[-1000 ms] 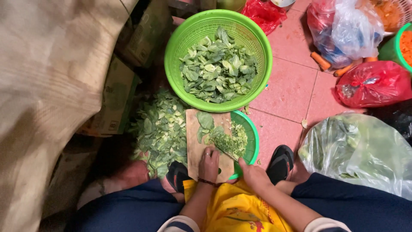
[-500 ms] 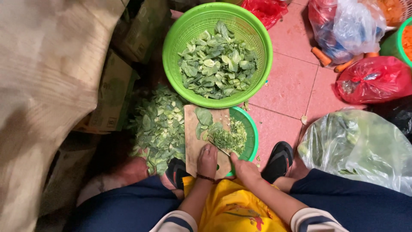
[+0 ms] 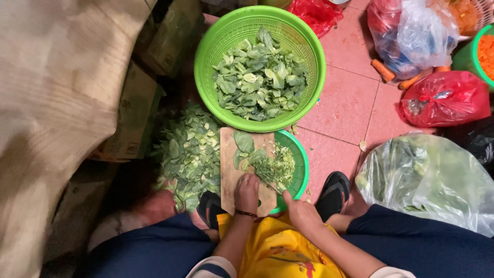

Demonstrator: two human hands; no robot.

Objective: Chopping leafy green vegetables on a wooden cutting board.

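Wooden cutting board (image 3: 230, 170) sits under the left hand (image 3: 247, 192), fingers curled down onto the chopped greens (image 3: 272, 167), while the right hand (image 3: 302, 212) just beside it grips a knife (image 3: 268, 182), and beyond both sits a green basket (image 3: 309, 46) of leaves.

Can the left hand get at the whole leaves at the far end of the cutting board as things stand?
Probably yes. The left hand rests on the cutting board, and the whole leaves lie just beyond its fingers with only bare board between. The knife sits off to the right.
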